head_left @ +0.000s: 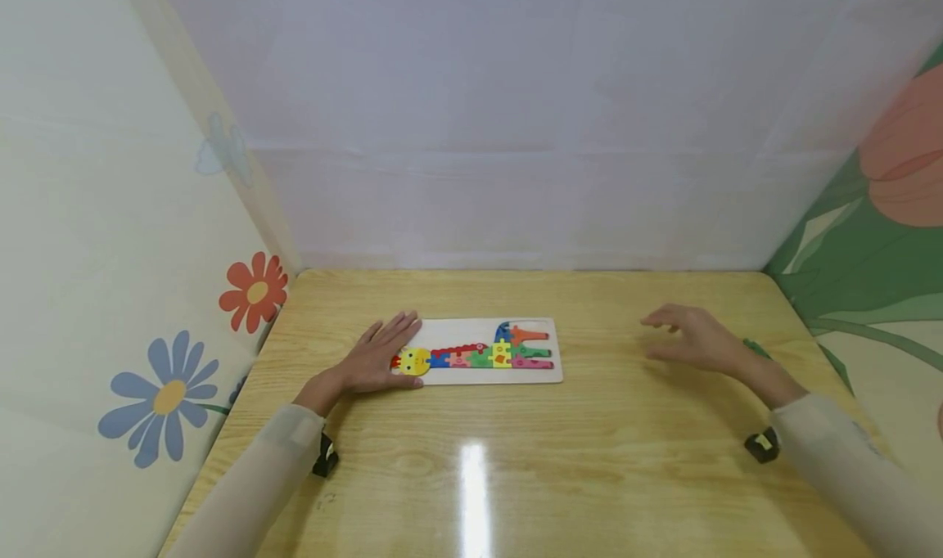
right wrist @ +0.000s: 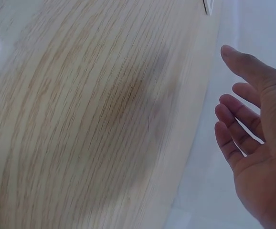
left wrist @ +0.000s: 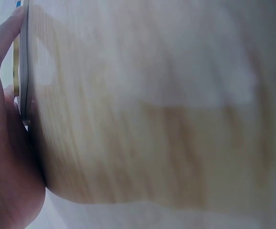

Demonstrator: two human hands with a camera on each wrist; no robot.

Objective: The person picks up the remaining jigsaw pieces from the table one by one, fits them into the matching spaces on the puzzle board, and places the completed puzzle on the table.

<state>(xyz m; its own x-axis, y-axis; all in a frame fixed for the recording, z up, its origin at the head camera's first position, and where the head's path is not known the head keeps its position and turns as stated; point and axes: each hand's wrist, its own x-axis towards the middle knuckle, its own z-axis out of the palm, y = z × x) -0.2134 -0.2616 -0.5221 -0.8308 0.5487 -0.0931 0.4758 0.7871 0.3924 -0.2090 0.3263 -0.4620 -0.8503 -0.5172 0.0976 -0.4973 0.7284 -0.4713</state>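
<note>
A pale puzzle board [head_left: 460, 329] lies on the table with a colourful giraffe puzzle [head_left: 479, 356] in it. The giraffe's yellow head is at the left and its orange, green and pink legs point right. A blue piece [head_left: 503, 334] sits at the upper part of the body. My left hand [head_left: 374, 360] rests on the board's left end, fingers spread, thumb along the lower edge, partly covering the head. In the left wrist view the board's edge [left wrist: 24, 62] shows beside my fingers. My right hand [head_left: 688, 339] hovers right of the board, loosely bent and holding nothing.
The wooden table [head_left: 589, 460] carries a bright light reflection near its front. A small green thing [head_left: 756, 348] shows behind the right wrist; its kind is unclear. White cloth [head_left: 516, 132] stands behind the table, and flower-printed walls [head_left: 169, 398] flank it.
</note>
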